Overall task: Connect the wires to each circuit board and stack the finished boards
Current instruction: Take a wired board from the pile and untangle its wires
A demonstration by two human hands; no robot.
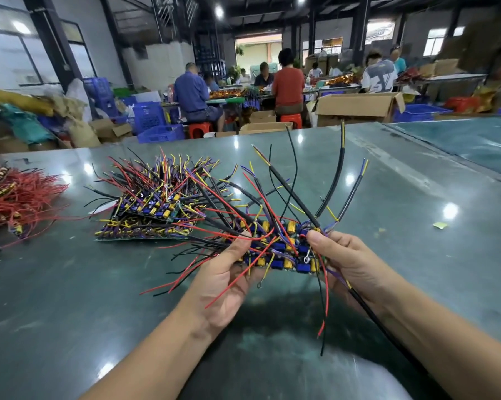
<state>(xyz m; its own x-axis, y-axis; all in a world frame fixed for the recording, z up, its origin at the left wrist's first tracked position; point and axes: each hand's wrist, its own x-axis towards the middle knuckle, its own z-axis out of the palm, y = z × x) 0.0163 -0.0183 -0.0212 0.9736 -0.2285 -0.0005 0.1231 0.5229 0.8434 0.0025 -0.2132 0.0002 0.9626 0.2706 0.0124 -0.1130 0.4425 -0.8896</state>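
Both hands, left (pixel 229 272) and right (pixel 350 264), grip 1 wired board (pixel 283 252); finished stack (pixel 148 217) waits mid-surface, more boards likely remain.

Held board (pixel 283 255): blue and yellow parts, wires fanned upward, sat level within the grip.
Finished stack (pixel 148 217): lay left of the grip, wires bristling.

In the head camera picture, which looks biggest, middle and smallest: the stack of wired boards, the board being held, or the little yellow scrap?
1. stack of wired boards
2. held board, though it is nearer the camera, so this order is unsure
3. yellow scrap, clearly smallest
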